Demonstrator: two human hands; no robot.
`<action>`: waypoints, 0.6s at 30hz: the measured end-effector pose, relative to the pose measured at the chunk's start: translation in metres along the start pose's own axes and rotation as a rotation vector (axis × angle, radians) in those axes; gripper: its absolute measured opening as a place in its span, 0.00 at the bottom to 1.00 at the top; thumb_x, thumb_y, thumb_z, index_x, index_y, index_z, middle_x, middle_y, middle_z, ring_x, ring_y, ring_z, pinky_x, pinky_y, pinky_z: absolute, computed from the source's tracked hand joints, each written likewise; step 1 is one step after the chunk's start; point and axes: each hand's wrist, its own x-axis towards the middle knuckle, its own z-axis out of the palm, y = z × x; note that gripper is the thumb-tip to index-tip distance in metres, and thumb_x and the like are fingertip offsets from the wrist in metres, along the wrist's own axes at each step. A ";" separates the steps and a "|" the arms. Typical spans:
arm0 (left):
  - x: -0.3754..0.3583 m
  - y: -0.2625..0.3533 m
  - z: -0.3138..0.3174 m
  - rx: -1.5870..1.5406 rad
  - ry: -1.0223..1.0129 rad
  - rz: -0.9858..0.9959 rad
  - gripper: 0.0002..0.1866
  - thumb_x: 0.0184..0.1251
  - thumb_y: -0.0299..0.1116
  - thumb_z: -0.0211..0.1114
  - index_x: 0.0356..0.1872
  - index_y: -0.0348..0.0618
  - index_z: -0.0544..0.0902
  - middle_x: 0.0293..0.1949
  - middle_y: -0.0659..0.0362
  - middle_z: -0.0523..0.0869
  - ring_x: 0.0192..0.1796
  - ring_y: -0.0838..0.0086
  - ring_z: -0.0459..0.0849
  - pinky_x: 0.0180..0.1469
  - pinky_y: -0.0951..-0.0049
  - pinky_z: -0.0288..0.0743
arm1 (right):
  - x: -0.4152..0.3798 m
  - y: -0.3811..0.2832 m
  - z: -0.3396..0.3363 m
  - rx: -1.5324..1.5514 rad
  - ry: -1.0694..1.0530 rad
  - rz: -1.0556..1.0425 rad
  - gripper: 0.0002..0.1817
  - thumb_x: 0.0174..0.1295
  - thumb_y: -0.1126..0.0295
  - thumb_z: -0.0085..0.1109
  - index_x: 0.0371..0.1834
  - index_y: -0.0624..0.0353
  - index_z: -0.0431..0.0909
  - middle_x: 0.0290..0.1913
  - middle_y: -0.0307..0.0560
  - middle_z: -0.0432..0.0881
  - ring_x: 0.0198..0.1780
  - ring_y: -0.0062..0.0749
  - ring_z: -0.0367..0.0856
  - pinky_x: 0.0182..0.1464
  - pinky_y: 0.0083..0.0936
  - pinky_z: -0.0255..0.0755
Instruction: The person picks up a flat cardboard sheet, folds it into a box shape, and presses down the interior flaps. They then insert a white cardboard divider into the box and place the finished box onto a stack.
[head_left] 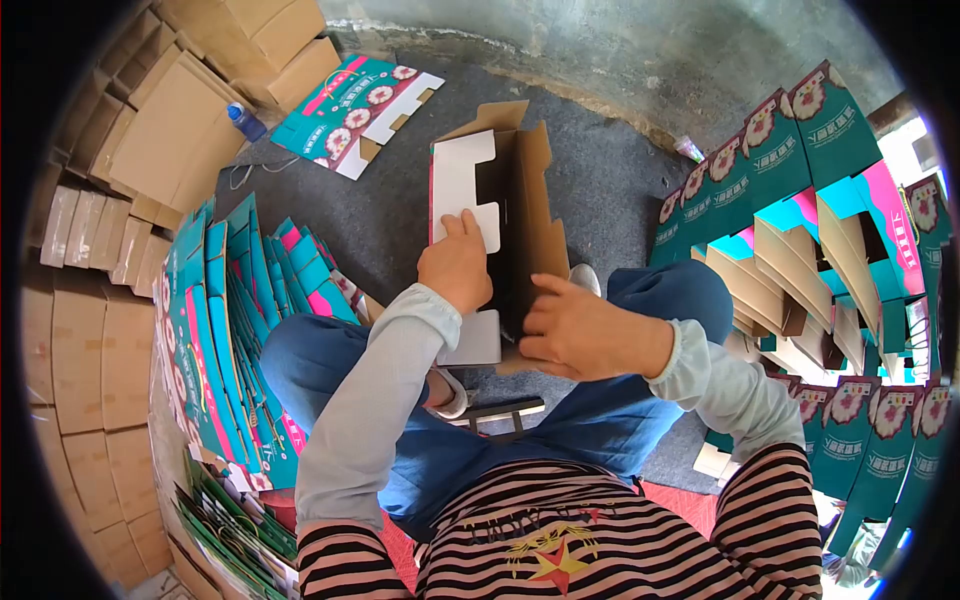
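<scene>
While we sit with our knees spread, our open carton stands between them, over the middle of the dark grey floor, its brown inside turned up toward us. Our left hand lies on the white panel along the carton's left side, two fingers stretched out across it; since the thumb is hidden, we cannot tell whether it pinches the panel or merely presses. Our right hand is closed on the carton's near right end, with its fingers bent over the brown edge. Just below the left hand, a white flap sticks out at the near end.

Toward the floor's far left corner we see a flat printed sheet in teal, pink and white, with a blue bottle near it. Along the left edge, folded teal cartons lean closely together beside our left knee, and brown boxes are piled up behind them. At the right edge we have stacked teal cartons with ring-shaped pictures, and a small wrapper lies by the foot of the wall.
</scene>
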 end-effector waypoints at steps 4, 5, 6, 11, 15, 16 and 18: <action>0.005 0.005 0.005 0.003 0.044 -0.033 0.40 0.46 0.32 0.65 0.63 0.25 0.62 0.49 0.41 0.72 0.38 0.51 0.84 0.37 0.61 0.80 | -0.008 -0.014 -0.001 -0.092 -0.108 -0.073 0.09 0.52 0.61 0.62 0.27 0.53 0.76 0.32 0.43 0.75 0.43 0.37 0.75 0.66 0.47 0.56; 0.007 0.007 0.009 0.004 0.053 -0.040 0.40 0.46 0.32 0.65 0.62 0.25 0.63 0.49 0.41 0.72 0.37 0.52 0.84 0.37 0.62 0.81 | -0.007 -0.016 -0.002 -0.121 -0.128 -0.086 0.09 0.51 0.61 0.62 0.27 0.53 0.77 0.33 0.43 0.75 0.45 0.37 0.75 0.66 0.47 0.56; 0.008 0.010 0.014 0.046 0.057 -0.064 0.38 0.46 0.33 0.65 0.61 0.26 0.65 0.50 0.41 0.72 0.36 0.52 0.84 0.36 0.63 0.81 | -0.005 -0.016 -0.001 -0.137 -0.106 -0.088 0.09 0.52 0.62 0.62 0.26 0.54 0.76 0.34 0.43 0.75 0.45 0.37 0.75 0.66 0.47 0.56; 0.001 0.004 0.026 0.005 0.122 -0.069 0.36 0.48 0.36 0.66 0.60 0.29 0.67 0.55 0.38 0.70 0.36 0.52 0.84 0.37 0.60 0.80 | -0.003 -0.002 0.009 0.014 0.076 0.047 0.10 0.53 0.62 0.62 0.25 0.57 0.76 0.37 0.45 0.75 0.48 0.39 0.74 0.65 0.45 0.57; -0.012 -0.007 0.025 -0.152 0.284 -0.013 0.30 0.57 0.41 0.64 0.57 0.32 0.70 0.58 0.38 0.70 0.40 0.50 0.83 0.42 0.58 0.78 | 0.006 -0.003 0.005 0.052 -0.029 0.420 0.16 0.52 0.59 0.65 0.33 0.58 0.73 0.38 0.51 0.75 0.46 0.46 0.75 0.49 0.39 0.69; -0.014 -0.008 0.027 -0.170 0.314 -0.016 0.27 0.60 0.42 0.62 0.56 0.33 0.72 0.58 0.38 0.71 0.41 0.49 0.82 0.44 0.57 0.77 | 0.009 -0.001 0.005 0.022 0.004 0.420 0.18 0.50 0.58 0.66 0.35 0.58 0.72 0.36 0.50 0.75 0.44 0.45 0.76 0.46 0.38 0.70; -0.019 -0.009 0.033 -0.210 0.376 -0.024 0.23 0.65 0.42 0.58 0.53 0.34 0.75 0.57 0.40 0.73 0.44 0.48 0.80 0.48 0.56 0.75 | 0.014 0.007 0.008 -0.042 0.065 0.417 0.23 0.47 0.56 0.69 0.37 0.59 0.71 0.32 0.49 0.76 0.40 0.44 0.78 0.40 0.37 0.73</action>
